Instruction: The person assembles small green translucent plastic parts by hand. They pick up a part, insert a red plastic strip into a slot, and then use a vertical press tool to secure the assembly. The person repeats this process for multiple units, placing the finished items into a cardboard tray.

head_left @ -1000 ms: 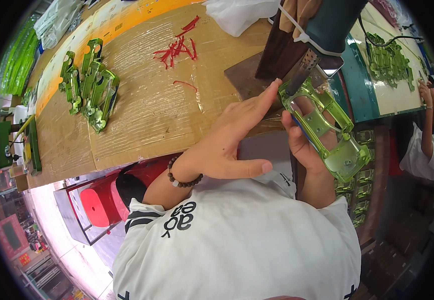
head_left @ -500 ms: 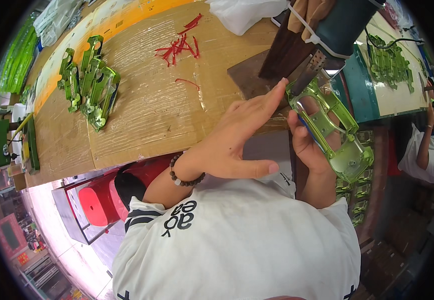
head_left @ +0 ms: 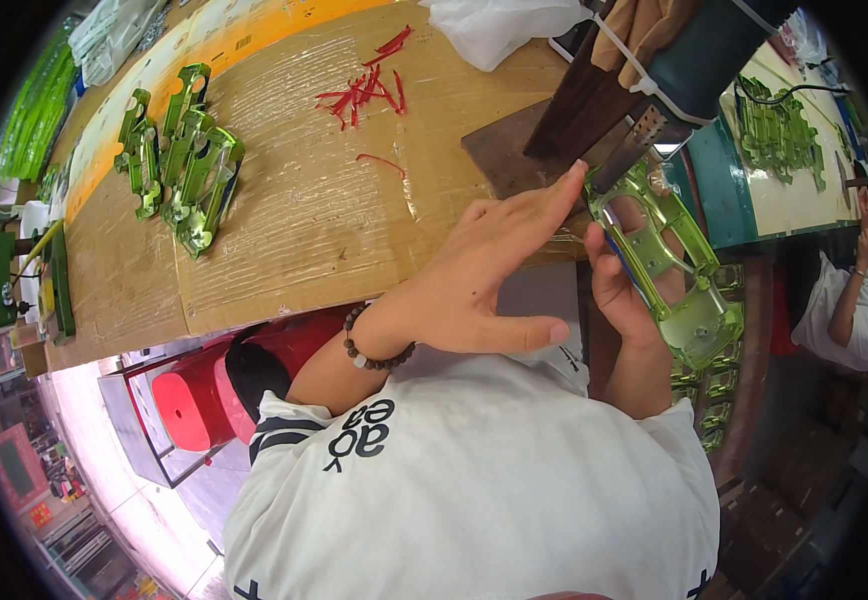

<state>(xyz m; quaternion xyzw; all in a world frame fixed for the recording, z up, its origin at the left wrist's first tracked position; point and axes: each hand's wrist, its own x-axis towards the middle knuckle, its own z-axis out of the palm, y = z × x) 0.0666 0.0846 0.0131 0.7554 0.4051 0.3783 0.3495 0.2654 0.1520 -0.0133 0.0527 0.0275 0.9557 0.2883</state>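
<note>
My right hand (head_left: 622,300) grips a clear green plastic frame (head_left: 662,262) with large openings, tilted up off the table. Its far end meets the metal nozzle (head_left: 634,150) of a dark hot-air gun (head_left: 709,60) strapped to a stand; whether they touch, I cannot tell. My left hand (head_left: 479,270), a beaded bracelet at its wrist, reaches across with fingers straight and thumb apart. Its fingertips are at the frame's upper left corner, and contact there is unclear. Part of my right hand's fingers is hidden behind the frame.
Similar green frames (head_left: 186,165) lie at the table's left, more (head_left: 779,130) on a board at the right. Thin red strips (head_left: 362,97) lie on the cardboard-covered table (head_left: 284,220). Red stools (head_left: 189,410) stand below. Another person (head_left: 844,310) sits at far right.
The view has shifted slightly. My two hands and the green frame hold nearly the same pose at the nozzle. At far right, the other person's hand has moved a little.
</note>
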